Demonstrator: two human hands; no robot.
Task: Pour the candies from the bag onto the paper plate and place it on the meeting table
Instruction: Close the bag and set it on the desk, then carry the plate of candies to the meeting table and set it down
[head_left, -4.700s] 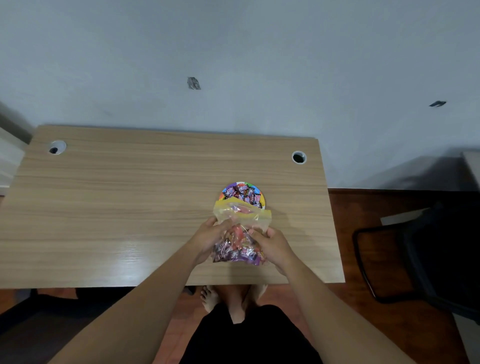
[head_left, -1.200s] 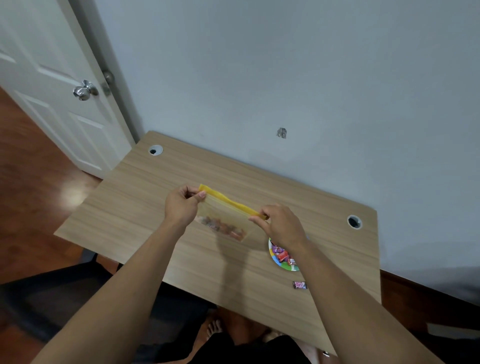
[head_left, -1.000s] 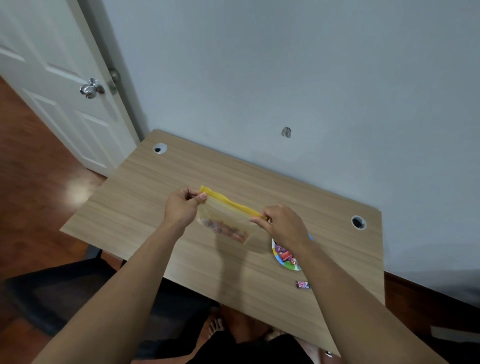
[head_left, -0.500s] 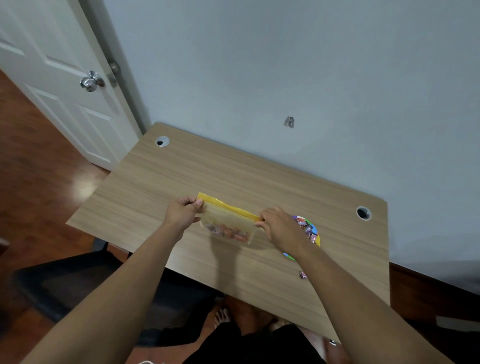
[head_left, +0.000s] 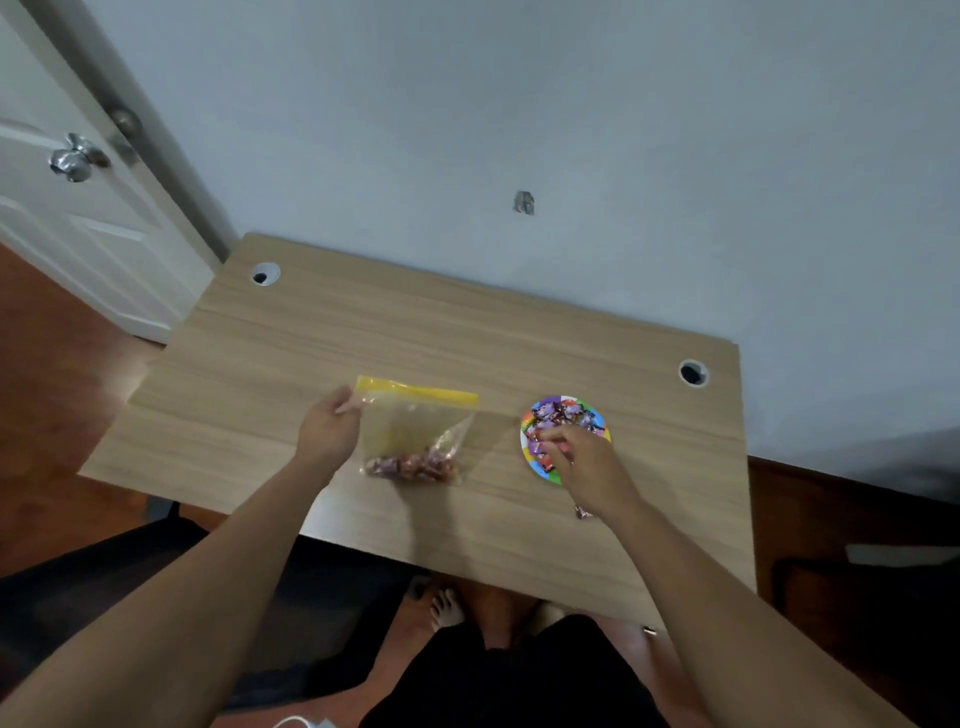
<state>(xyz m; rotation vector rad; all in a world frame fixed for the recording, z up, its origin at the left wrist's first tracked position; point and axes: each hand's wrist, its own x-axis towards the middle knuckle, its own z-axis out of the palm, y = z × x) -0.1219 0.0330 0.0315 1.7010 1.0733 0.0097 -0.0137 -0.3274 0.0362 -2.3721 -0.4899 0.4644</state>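
Head view: my left hand (head_left: 328, 434) pinches the bag (head_left: 415, 431) by its left edge, just under the yellow zip strip; leftover candies (head_left: 413, 464) sit at its bottom, on the table (head_left: 291, 374). Right of it, my right hand (head_left: 584, 465) reaches over the plate (head_left: 540, 465), fingers loosely curled; grip unclear. One stray candy (head_left: 583, 513) lies beside my wrist.

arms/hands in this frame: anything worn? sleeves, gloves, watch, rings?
Both forearms are bare from the frame's bottom edge to the wrist, no sleeves in view. The left hand and right hand are ungloved. No watch, band or bracelet shows on either wrist. Rings cannot be ruled out: the fingers are too small and blurred to tell. No markings or cables on the arms.
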